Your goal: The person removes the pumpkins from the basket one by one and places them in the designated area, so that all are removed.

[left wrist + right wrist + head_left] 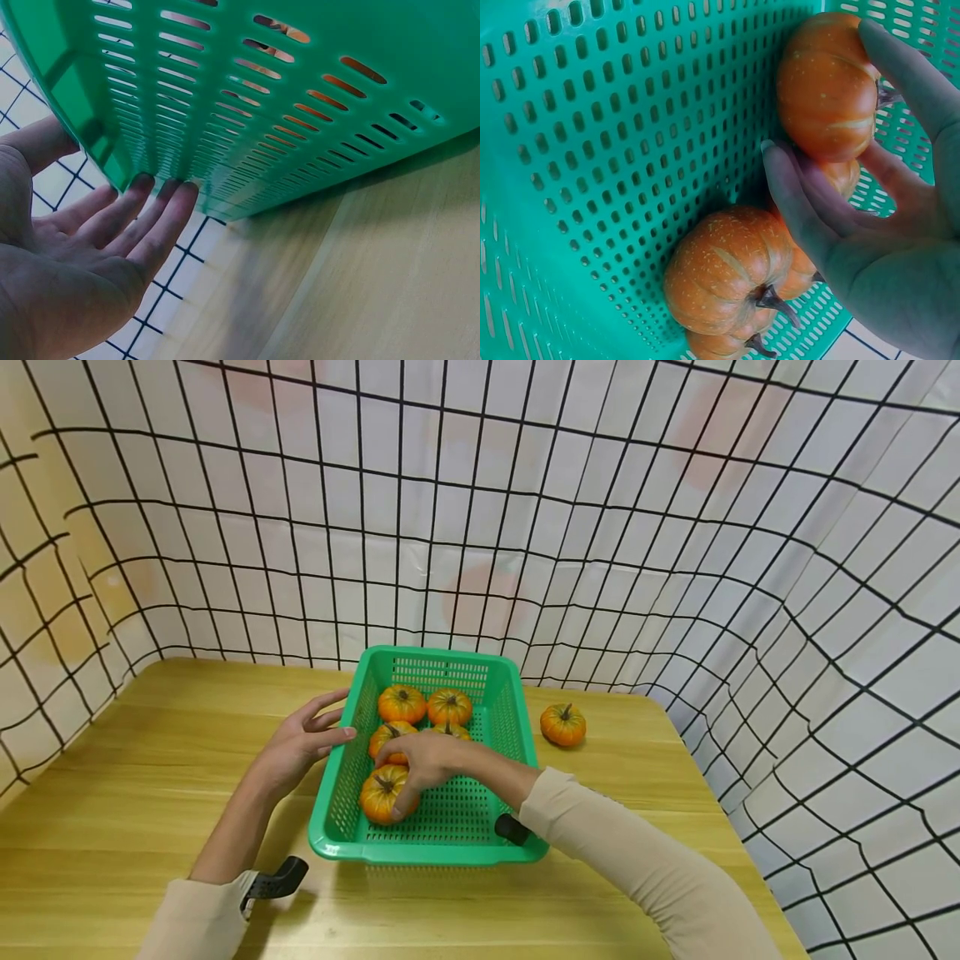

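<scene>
A green plastic basket [450, 856] with slotted walls stands on the wooden table, several small orange pumpkins inside. My right hand [427, 760] reaches into it and holds the near-left pumpkin [381, 795], thumb on one side and fingers on the other. The right wrist view shows that pumpkin [829, 90] between thumb and fingers, with another pumpkin [727, 270] lower down. At the basket's left side my left hand [296, 747] holds the rim. Its thumb goes over the edge, and in the left wrist view the fingers [169, 217] touch the outer wall.
One loose pumpkin [563, 725] sits on the wooden table [637, 777] right of the basket. A white backdrop behind black wire mesh [465, 527] encloses the back and sides. Black wrist mounts [277, 878] stick out from both sleeves.
</scene>
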Tool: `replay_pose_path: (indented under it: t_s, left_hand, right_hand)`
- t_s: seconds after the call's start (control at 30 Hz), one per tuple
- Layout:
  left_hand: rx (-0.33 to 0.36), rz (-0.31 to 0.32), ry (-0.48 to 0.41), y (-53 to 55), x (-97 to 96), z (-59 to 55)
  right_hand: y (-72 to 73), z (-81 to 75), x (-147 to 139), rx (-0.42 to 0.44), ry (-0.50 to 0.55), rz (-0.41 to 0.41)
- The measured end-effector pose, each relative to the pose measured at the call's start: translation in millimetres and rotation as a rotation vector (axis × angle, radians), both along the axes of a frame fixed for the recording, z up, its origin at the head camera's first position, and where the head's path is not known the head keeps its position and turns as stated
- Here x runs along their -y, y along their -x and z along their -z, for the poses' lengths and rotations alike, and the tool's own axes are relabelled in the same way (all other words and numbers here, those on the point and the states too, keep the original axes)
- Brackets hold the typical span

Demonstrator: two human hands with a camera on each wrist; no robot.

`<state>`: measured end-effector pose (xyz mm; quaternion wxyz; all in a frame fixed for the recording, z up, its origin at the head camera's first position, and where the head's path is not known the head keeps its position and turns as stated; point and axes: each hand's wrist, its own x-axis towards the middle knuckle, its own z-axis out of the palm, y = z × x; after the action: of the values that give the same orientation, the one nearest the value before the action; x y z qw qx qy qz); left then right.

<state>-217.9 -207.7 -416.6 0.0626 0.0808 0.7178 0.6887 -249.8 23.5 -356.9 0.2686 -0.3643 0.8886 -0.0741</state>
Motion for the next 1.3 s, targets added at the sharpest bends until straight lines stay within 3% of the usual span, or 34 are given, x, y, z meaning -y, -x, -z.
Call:
replay_pose_path:
  t_s: [0.3,0.63,1.03,1.3]
  left_hand:
    - [0.0,0.004,-0.003,-0.4,-0.1,1.1]
    - [0.0,0.006,-0.033,-0.2,1.0,-0.3]
    - [0.012,0.011,-0.031,-0.3,0.2,-1.9]
    - [0.011,0.007,-0.044,-0.4,-0.7,-1.8]
  right_hand:
    - [1.3,-6.5,-2,0.022,0.045,-0.002]
    - [5.5,-23.9,-9,0.098,0.175,0.035]
    - [11.1,-47.9,-23,0.01,0.193,0.087]
    - [19.0,-70.9,-45,-0.028,0.274,0.136]
